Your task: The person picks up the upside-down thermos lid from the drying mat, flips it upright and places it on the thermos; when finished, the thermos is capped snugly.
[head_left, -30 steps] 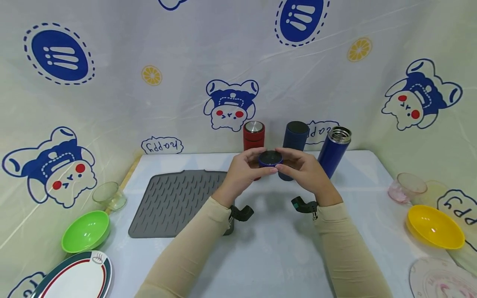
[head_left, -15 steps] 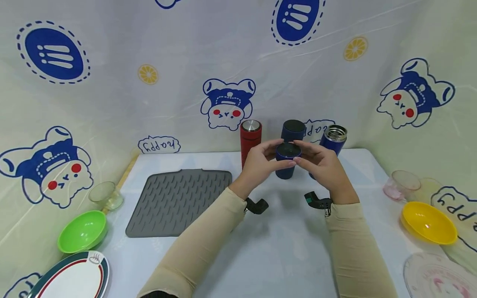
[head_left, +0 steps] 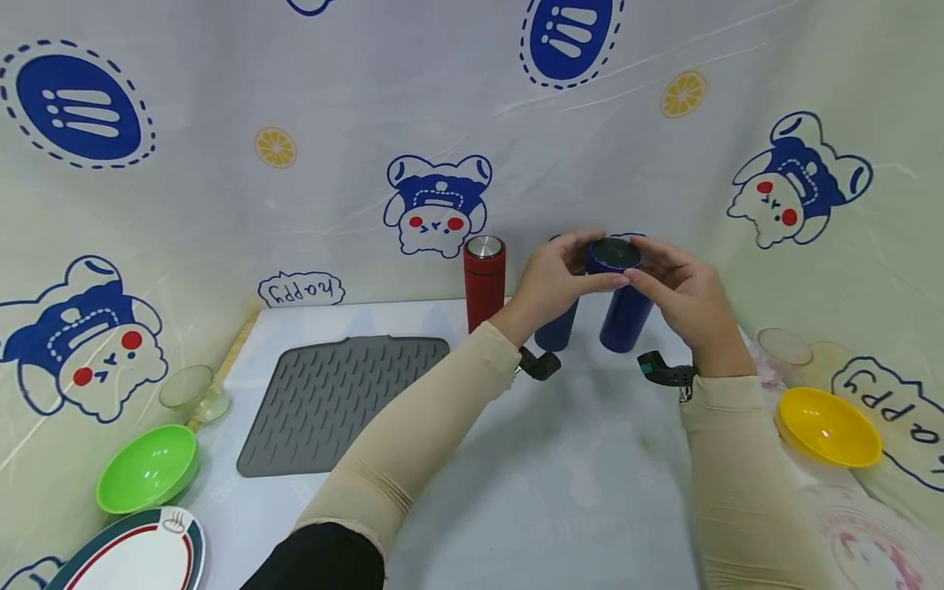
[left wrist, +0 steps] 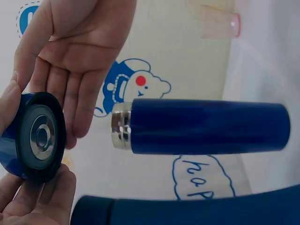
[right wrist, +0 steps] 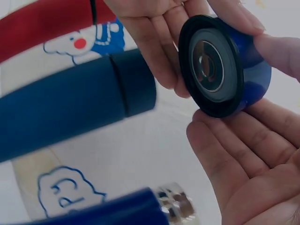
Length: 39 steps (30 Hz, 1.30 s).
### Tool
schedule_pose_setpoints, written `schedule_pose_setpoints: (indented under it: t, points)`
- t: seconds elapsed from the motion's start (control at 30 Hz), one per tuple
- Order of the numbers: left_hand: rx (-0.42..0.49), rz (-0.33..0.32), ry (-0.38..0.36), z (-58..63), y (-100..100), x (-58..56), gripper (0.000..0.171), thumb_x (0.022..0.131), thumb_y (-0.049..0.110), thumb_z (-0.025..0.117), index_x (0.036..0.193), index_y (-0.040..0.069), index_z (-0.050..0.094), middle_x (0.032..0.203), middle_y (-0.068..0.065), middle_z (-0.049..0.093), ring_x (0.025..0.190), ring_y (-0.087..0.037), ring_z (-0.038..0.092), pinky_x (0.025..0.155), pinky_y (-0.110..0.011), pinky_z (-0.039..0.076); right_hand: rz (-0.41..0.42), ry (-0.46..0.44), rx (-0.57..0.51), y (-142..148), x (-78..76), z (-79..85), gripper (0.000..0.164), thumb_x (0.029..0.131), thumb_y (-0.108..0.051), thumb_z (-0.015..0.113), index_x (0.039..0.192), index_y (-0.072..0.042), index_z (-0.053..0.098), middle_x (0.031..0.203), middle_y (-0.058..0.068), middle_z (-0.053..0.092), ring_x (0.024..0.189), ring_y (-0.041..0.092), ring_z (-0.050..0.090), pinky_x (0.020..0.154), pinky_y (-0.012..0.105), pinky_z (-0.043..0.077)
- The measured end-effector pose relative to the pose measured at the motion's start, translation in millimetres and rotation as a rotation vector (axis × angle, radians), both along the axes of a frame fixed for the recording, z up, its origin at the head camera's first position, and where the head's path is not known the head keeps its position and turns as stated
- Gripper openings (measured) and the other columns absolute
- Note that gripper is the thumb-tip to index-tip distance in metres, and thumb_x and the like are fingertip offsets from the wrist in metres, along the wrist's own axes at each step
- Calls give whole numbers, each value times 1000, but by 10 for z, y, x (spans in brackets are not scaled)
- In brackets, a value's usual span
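Note:
Both hands hold a blue bottle lid (head_left: 615, 253) between them. My left hand (head_left: 551, 283) pinches its left side and my right hand (head_left: 686, 293) its right side, thumbs in front. The lid's black-rimmed underside (left wrist: 41, 136) shows in the left wrist view. Apart from the lid stands the uncapped shiny blue thermos bottle (head_left: 625, 318), upright, with a bare steel threaded neck (left wrist: 122, 125); in the head view the lid covers its mouth. A capped matte dark-blue bottle (head_left: 558, 329) is partly hidden behind my left hand.
A red bottle (head_left: 484, 287) stands left of the hands. The grey ridged mat (head_left: 339, 410) lies on the table's left. A green bowl (head_left: 147, 471), a plate (head_left: 140, 557) and a clear glass (head_left: 193, 393) line the left edge; a yellow bowl (head_left: 828, 428) and pink-patterned plate (head_left: 878, 549) the right.
Both hands have carried the lid to the right and farther back, from in front of the dark-blue bottle to above the uncapped blue bottle. The head view has turned slightly right.

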State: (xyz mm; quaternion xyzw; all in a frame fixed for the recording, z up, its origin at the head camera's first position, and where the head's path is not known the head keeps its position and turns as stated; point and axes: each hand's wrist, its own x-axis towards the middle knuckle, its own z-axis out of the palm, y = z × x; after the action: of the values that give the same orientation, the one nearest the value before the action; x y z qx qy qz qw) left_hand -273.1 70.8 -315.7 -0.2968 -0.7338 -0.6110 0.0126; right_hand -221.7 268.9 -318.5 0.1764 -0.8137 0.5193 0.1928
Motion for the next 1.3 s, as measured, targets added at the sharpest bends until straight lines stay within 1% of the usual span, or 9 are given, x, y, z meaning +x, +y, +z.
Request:
schedule_pose_setpoints:
  t: [0.13,0.3,0.4,0.57,0.67,0.87,1.03,1.17,1.3]
  points:
    - [31,6,-31,116,156,-82,69,72,31,82,132,22,51,121,14,55,103,4,53,88,-18,43,-70,29,4,78,-57,96,46,91,-20,64,135,-21,53,123,7,59,105,19,58,87,24,46]
    - [33,21,-52,282,342,-141,66,73,23,81,132,21,51,121,14,55,103,6,52,87,-14,41,-150,36,-71,159,-120,162,44,90,-21,64,133,-23,53,127,5,57,111,19,55,91,24,43]
    - [34,22,-52,336,411,-146,64,75,21,80,132,19,51,121,13,55,103,5,52,84,-11,41,-174,48,-107,193,-148,157,44,91,-21,63,133,-22,53,128,5,56,113,19,54,93,25,41]
    - [27,25,-37,306,474,-196,64,75,21,79,132,15,51,121,11,55,101,3,54,83,-11,42,-185,72,-115,220,-192,97,43,91,-20,61,133,-22,53,129,4,55,114,19,53,95,26,40]
    - [28,33,-41,257,514,-252,65,74,22,80,132,17,51,121,12,55,101,4,54,84,-13,43,-192,89,-117,234,-202,72,42,91,-19,61,133,-21,54,129,4,55,115,18,53,95,26,40]
    - [59,49,-31,191,609,-316,66,74,25,80,133,19,50,122,13,54,103,6,52,86,-14,42,-247,91,-194,262,-188,33,38,93,-22,59,131,-18,56,128,3,56,116,17,52,96,25,39]
    - [36,81,-26,144,699,-310,66,74,26,80,132,18,50,123,11,54,103,5,52,85,-13,42,-317,66,-277,283,-183,-145,38,94,-22,57,132,-18,54,130,4,54,119,17,50,98,24,37]
    - [10,110,-31,95,776,-304,65,74,26,80,132,18,51,123,11,55,106,4,52,85,-12,41,-357,23,-345,307,-194,-404,45,93,-21,60,136,-16,49,132,4,52,121,17,47,98,24,36]
    - [22,125,-18,40,856,-293,65,75,26,79,132,18,49,123,10,55,108,4,50,87,-13,40,-382,-26,-381,301,-223,-675,55,88,-23,67,138,-16,45,134,4,49,123,18,44,100,27,34]
